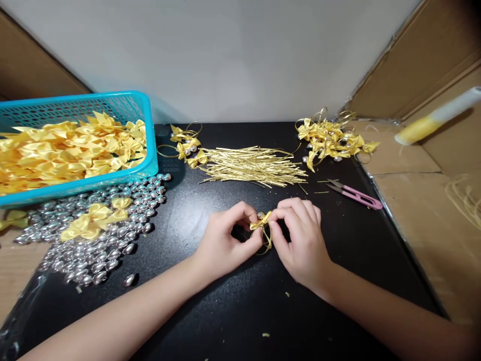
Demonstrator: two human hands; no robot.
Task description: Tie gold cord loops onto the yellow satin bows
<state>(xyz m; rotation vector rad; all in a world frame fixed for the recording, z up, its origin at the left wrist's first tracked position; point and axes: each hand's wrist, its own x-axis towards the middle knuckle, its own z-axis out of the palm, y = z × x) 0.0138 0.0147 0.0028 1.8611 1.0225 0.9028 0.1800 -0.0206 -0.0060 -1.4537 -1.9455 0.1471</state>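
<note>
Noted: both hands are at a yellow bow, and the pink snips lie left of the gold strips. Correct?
Not quite: the head view shows the pink snips lying right of the gold strips. Left hand and right hand are at a yellow bow.

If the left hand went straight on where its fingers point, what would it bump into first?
The small yellow bow, which the left hand is touching. Just beyond it, the right hand seems next, though depth is hard to judge.
</note>
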